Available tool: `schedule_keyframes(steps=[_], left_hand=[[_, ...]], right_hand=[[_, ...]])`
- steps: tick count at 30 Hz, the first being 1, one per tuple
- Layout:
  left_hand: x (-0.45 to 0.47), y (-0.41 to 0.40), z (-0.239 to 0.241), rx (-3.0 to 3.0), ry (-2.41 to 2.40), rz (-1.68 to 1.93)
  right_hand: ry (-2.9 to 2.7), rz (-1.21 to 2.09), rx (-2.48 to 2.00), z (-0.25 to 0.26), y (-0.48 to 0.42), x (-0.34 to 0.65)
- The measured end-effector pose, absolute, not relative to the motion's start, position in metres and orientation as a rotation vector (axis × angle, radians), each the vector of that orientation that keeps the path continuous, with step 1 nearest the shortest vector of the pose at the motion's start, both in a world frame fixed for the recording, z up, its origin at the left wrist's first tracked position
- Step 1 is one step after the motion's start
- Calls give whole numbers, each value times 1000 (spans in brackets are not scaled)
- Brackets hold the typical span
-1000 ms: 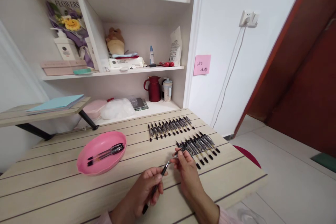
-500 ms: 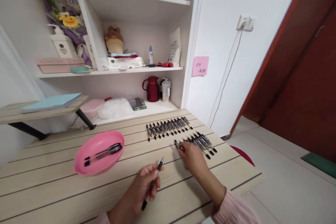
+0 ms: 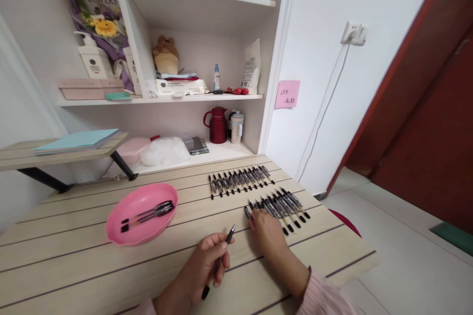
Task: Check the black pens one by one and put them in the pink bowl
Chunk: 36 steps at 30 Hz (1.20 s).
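Right hand off pen, seemingly onto row

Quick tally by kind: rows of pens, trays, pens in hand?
Rows of pens laid out: 2 (far row, near row)
Trays: 1 (pink tray)
Pens in hand: 1 (pen in left hand)
Total: 4

White shelving stands behind the slatted wooden table, beside a red-brown door.
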<state>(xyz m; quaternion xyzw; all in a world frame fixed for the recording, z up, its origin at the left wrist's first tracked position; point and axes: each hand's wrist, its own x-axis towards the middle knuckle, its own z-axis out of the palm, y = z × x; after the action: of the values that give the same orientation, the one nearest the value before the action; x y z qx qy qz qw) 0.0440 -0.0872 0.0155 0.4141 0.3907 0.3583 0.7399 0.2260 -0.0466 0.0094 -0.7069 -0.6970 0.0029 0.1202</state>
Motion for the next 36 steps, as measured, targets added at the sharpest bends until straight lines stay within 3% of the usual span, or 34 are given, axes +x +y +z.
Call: schedule_keyframes(steps=[22,24,29,36], left_hand=[[44,-87,13,925,853,769],[44,-87,12,920,845,775],[45,-88,12,955,810,798],[46,-90,13,929,829,809]], right_hand=[[-1897,20,-2037,12,-53,227],[-1801,224,-1892,16,-59,223],[-1284,1210,-1292,18,-70,196],[-925,1403,-1022,12,-72,179]])
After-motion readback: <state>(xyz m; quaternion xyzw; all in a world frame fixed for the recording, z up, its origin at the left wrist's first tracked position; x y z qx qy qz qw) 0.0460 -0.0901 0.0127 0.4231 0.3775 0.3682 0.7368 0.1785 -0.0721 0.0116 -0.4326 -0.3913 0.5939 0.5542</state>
